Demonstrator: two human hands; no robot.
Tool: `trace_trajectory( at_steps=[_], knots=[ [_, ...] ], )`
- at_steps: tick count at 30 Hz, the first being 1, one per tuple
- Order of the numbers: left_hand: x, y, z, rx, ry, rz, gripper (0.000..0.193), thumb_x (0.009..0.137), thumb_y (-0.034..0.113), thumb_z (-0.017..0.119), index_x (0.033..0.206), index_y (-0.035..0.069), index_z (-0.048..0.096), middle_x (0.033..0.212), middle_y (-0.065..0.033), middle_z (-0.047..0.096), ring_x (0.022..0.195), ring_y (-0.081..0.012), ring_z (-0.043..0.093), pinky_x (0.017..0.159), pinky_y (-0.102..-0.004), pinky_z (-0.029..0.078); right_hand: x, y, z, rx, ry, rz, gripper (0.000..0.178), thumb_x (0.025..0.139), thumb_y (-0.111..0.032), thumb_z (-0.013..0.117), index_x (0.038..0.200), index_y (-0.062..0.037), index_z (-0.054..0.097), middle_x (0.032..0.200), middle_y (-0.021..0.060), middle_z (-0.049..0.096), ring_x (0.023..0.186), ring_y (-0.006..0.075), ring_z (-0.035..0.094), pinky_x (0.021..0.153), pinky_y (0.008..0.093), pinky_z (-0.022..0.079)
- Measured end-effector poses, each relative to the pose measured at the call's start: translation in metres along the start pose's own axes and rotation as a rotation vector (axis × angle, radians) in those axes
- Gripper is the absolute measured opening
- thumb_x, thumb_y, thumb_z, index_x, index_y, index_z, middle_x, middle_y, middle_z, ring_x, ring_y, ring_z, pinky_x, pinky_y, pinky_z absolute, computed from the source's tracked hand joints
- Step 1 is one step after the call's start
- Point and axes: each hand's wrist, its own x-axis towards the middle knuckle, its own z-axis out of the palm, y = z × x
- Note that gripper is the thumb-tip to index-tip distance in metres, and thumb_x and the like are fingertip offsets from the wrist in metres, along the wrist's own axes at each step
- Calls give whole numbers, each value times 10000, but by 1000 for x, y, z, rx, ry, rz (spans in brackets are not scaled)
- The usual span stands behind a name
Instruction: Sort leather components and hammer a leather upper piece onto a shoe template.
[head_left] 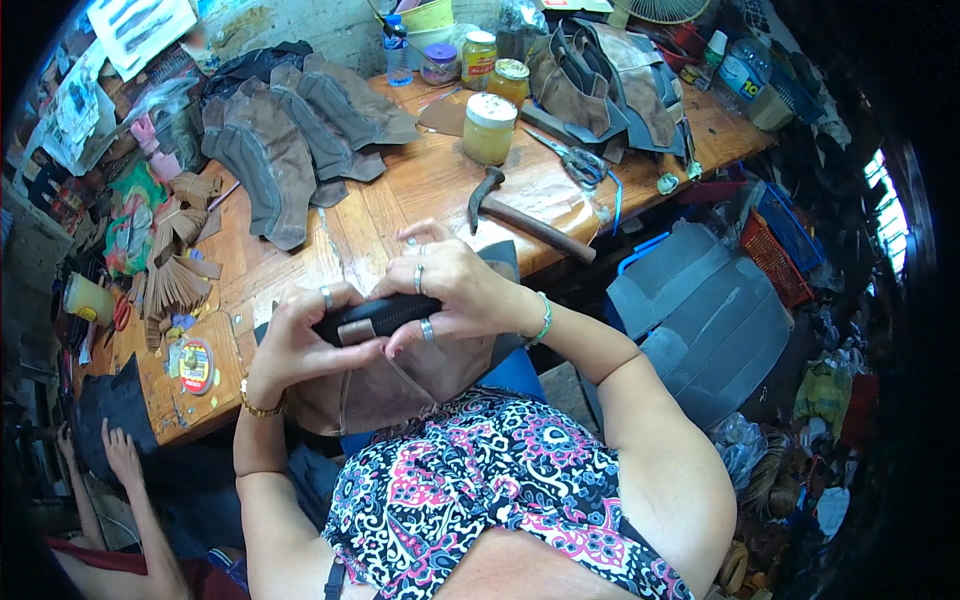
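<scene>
A brown leather shoe upper (405, 382) lies across my lap at the table's near edge, its folded rim lifted and bent between my hands. Along that rim runs a black strip that looks like a zipper, with a small brown tab (356, 331) beside it. My left hand (305, 338) grips the rim's left end, thumb pressed on the near side. On the other end, my right hand (445, 283) pinches the rim with thumb and fingers, one finger raised. The two thumbs almost meet. The underside of the upper is hidden.
Beyond my right hand are a hammer (535, 228), scissors (580, 163) and a jar of yellowish paste (490, 128). More leather uppers (265, 150) lie at the back left, others (600, 85) at the back right. A co-worker's hand (122, 455) rests on dark material at lower left. Grey sheets (700, 300) stand at right.
</scene>
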Motion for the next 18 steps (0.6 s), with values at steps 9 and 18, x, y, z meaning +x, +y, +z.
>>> trace_trajectory(
  at_steps=[9,18],
  knots=[
    [31,-20,8,488,657,293,739,749,404,876,1378,119,611,1426,-132,557,1427,-372,410,1199,-526,244,-10,29,-129,-390,320,263,250,779,-109,834,1022,-80,784,967,117,763,904,277,725,832,367,547],
    [22,-127,90,196,305,-157,489,798,295,834,1223,100,691,1400,-163,559,1412,-356,437,1136,-480,282,-55,211,-363,-578,1131,327,243,902,-206,810,1076,-37,792,878,33,783,721,59,633,679,254,504]
  ],
)
